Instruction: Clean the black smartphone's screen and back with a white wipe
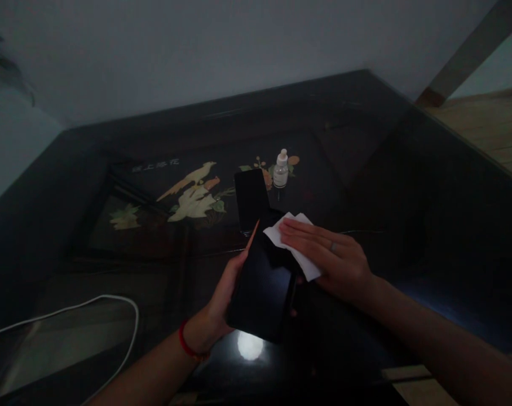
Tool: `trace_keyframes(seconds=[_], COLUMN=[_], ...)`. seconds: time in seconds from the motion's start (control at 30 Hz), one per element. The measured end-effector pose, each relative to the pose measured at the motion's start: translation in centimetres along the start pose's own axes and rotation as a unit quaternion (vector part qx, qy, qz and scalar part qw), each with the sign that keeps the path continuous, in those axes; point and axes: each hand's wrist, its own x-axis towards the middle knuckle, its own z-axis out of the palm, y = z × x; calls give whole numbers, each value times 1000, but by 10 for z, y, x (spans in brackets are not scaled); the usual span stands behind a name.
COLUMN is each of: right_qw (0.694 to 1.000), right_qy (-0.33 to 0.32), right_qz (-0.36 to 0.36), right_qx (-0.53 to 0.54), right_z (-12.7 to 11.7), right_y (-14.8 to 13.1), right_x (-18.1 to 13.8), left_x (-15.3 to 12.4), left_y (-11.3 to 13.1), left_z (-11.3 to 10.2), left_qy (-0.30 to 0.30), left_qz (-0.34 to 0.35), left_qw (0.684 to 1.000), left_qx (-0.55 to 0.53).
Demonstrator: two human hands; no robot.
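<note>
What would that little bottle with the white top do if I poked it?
The bottle might tip, since it stands upright and is taller than it is wide. It could slide too, because the tabletop looks shiny. Knocked over, it would probably roll: its body looks round.

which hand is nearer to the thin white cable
Left. The left hand, holding a black rectangular handheld device, is to the right of the cable; the right hand, holding a white wipe, is farther right, beyond the device.
</note>
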Motion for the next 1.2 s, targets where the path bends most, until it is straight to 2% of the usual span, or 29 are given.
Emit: trace_keyframes(seconds=[0.1, 0.23, 0.4, 0.43, 0.57, 0.6, 0.73, 0.9, 1.07, 1.13, 1.2], right_qw=[1000, 998, 983, 984, 997, 997, 984, 996, 986, 995, 1000], right_qy=[-12, -30, -67, -67, -45, -45, -71, -44, -68, -38, 13], right_qz=[-13, -48, -154, -154, -69, -69, -155, -74, -145, -89, 11], right_qx=[17, 29, 72, 66, 0, 0, 58, 5, 44, 32, 4], right_z=[4, 9, 11, 10, 7, 7, 8, 4, -1, -3, -5], right_y=[0, -19, -36, -36, -31, -31, -33, -23, -21, -15, -7], right_x=[-1, 1, 6, 6, 5, 5, 5, 4, 3, 3, 2], left_x=[-1, 0, 5, 6, 7, 6, 2, 1, 1, 0, -1], left_y=[-5, -6, -3, -3, -3, -3, -1, 4, 7, 6, 3], left_z=[-2, -8, -8, -7, -4, -3, 1, 5, 3, 1, 1], left_qy=[16, 64, 60, 58, 56, 55, 42, 64, 5, 4, -8], left_qz=[-4, 10, 15, 20, 34, 31, 10, 76, 94, 99, 82], left_qw=[1000, 998, 998, 998, 998, 998, 999, 995, 995, 995, 997], left_qx=[4, 8, 14, 16, 16, 17, 19, 6, 16, 6, 4])
